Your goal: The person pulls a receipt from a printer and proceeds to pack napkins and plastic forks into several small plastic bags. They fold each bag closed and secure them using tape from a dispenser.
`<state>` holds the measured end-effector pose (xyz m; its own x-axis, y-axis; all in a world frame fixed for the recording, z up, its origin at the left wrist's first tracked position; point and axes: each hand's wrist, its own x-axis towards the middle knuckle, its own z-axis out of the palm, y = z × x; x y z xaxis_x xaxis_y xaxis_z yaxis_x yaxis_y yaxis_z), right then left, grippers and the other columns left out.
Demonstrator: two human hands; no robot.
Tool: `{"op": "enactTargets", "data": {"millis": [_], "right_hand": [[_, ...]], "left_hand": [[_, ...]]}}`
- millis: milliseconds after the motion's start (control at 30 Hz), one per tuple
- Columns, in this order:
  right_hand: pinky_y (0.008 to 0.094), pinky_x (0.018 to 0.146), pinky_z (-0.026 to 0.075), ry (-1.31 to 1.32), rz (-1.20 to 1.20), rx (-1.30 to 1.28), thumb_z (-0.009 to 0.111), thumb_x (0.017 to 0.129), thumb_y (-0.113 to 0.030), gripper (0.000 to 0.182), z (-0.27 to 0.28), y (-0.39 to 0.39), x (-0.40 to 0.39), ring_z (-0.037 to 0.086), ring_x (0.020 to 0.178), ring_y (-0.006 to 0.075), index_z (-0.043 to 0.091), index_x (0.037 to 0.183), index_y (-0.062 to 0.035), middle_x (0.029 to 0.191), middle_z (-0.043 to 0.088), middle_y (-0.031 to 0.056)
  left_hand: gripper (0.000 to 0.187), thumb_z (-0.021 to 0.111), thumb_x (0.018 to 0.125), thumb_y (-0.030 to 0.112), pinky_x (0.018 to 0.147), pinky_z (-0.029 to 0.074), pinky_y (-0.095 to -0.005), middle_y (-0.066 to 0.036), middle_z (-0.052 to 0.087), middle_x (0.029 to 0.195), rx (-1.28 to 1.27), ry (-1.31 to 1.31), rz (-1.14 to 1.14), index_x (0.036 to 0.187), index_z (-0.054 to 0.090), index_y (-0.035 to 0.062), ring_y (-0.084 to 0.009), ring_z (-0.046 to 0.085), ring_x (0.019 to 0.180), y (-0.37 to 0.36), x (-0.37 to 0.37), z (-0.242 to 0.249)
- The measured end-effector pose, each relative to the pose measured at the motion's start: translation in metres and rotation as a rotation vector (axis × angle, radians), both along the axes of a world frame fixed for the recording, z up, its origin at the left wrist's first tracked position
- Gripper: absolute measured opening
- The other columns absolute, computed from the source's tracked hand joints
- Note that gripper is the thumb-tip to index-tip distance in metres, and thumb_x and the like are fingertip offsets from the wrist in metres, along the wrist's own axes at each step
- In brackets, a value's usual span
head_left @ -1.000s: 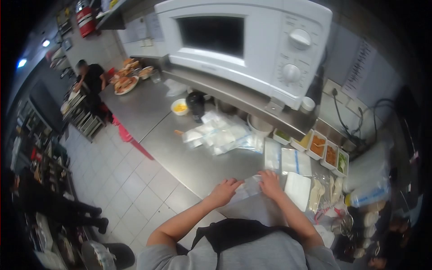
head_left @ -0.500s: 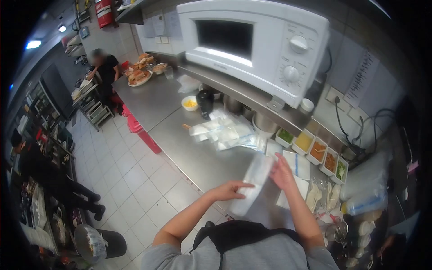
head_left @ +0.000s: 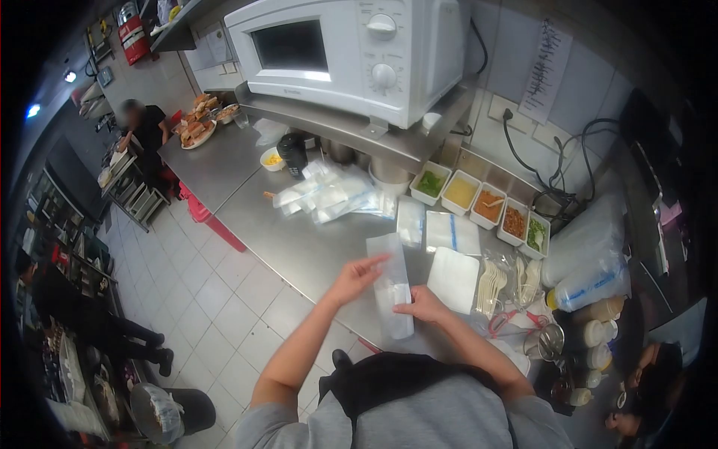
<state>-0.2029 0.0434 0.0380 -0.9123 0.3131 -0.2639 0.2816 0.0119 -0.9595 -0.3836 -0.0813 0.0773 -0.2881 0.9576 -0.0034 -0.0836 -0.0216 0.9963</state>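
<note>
In front of me, a long translucent plastic bag [head_left: 388,268] is held over the counter edge, with something white and folded showing in its lower half. My right hand [head_left: 423,305] pinches its right side low down, thumb on top. Fingers outstretched, my left hand [head_left: 357,280] lies against the bag's left side, its fingertips over the upper part. Beyond the bag is a loose pile of clear packets [head_left: 329,193] with white contents and blue strips. Right of it lie a blue-striped stack [head_left: 453,233], white sheets [head_left: 453,279] and plastic forks [head_left: 491,286].
Several food tubs [head_left: 461,192] line the counter's back under the shelf with a microwave [head_left: 336,60]. A black cup [head_left: 293,155] and bowl [head_left: 272,159] stand farther left. Red-handled scissors [head_left: 516,322] lie right. Other people are at left and lower right; a bin [head_left: 196,411] stands behind.
The bag has turned more upright. My right hand has slid from its upper end to its lower right side; my left hand has moved up with fingers extended. The view has shifted right.
</note>
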Motion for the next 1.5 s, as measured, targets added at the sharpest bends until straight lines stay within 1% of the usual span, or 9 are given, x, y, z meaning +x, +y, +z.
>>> {"op": "enactTargets", "data": {"millis": [233,367,567,800,1100,1200,1267,1400,1500], "right_hand": [[0.0278,0.074,0.049,-0.071,-0.004,0.029,0.073,0.075,-0.015,0.029,0.001,-0.006,0.034,0.062,0.080,0.0120,0.065,0.098,0.0009,0.089,0.067,0.0064],[0.0277,0.074,0.050,-0.018,-0.041,-0.024,0.073,0.075,-0.014,0.029,-0.017,-0.003,0.045,0.062,0.080,0.0118,0.065,0.098,0.0012,0.089,0.067,0.0062],[0.0258,0.073,0.049,0.078,-0.042,-0.133,0.069,0.081,-0.013,0.025,0.005,0.004,0.055,0.061,0.081,0.0111,0.065,0.101,0.0007,0.092,0.067,0.0057],[0.0219,0.066,0.046,0.044,-0.117,0.078,0.063,0.086,-0.014,0.019,0.006,0.030,0.055,0.057,0.073,0.0064,0.064,0.098,0.0009,0.086,0.064,0.0023],[0.0223,0.069,0.044,0.181,-0.139,0.078,0.051,0.082,0.002,0.012,-0.002,0.027,0.054,0.053,0.075,0.0087,0.062,0.081,-0.0023,0.079,0.057,-0.0003],[0.0230,0.070,0.044,0.307,-0.033,0.225,0.047,0.082,0.003,0.015,0.008,0.026,0.057,0.051,0.082,0.0101,0.061,0.080,-0.0031,0.087,0.052,0.0008],[0.0224,0.073,0.042,0.211,-0.011,-0.002,0.048,0.079,0.005,0.014,0.019,0.022,0.062,0.049,0.089,0.0115,0.059,0.082,-0.0034,0.095,0.046,0.0025],[0.0218,0.076,0.041,0.317,0.053,0.231,0.051,0.076,0.007,0.018,0.006,0.021,0.065,0.049,0.089,0.0115,0.059,0.089,-0.0036,0.099,0.045,0.0024],[0.0222,0.076,0.041,0.338,0.031,0.217,0.053,0.073,0.009,0.025,-0.007,0.023,0.064,0.049,0.089,0.0110,0.058,0.094,-0.0042,0.098,0.045,0.0024]], "left_hand": [[0.047,0.058,0.090,0.014,0.088,0.044,-0.0263,-0.003,0.055,0.124,0.226,-0.107,0.322,0.133,0.044,0.0050,-0.0133,0.058,0.100,0.000,-0.003,0.034],[0.031,0.063,0.087,0.021,0.078,0.049,-0.0267,-0.005,0.065,0.101,-0.182,-0.108,0.047,0.112,0.062,0.0026,-0.0118,0.060,0.088,-0.017,0.054,-0.030],[0.019,0.065,0.085,0.021,0.065,0.045,-0.0224,-0.001,0.066,0.082,-0.230,-0.185,0.158,0.092,0.070,0.0041,-0.0082,0.057,0.072,-0.010,0.082,-0.038],[0.017,0.064,0.086,0.021,0.067,0.045,-0.0222,0.001,0.065,0.085,-0.263,-0.231,0.162,0.094,0.070,0.0068,-0.0076,0.056,0.079,-0.009,0.085,-0.033],[0.016,0.056,0.082,-0.006,0.072,0.042,-0.0225,0.000,0.058,0.084,0.093,0.158,0.102,0.084,0.068,0.0029,-0.0097,0.053,0.078,-0.010,0.076,-0.045],[0.020,0.053,0.080,-0.010,0.073,0.040,-0.0226,-0.001,0.054,0.077,0.145,0.266,0.113,0.078,0.067,0.0042,-0.0114,0.051,0.077,-0.010,0.074,-0.044],[0.022,0.052,0.078,-0.012,0.073,0.041,-0.0231,-0.002,0.053,0.079,0.147,0.427,0.115,0.076,0.067,0.0044,-0.0123,0.051,0.078,-0.011,0.075,-0.042],[0.021,0.053,0.077,-0.010,0.072,0.041,-0.0236,-0.002,0.055,0.087,0.187,0.410,0.095,0.079,0.067,0.0049,-0.0121,0.051,0.079,-0.013,0.084,-0.033],[0.024,0.053,0.079,-0.008,0.073,0.042,-0.0226,0.000,0.054,0.105,-0.029,-0.075,0.004,0.091,0.068,0.0063,-0.0090,0.050,0.088,-0.024,0.092,-0.020]]}}
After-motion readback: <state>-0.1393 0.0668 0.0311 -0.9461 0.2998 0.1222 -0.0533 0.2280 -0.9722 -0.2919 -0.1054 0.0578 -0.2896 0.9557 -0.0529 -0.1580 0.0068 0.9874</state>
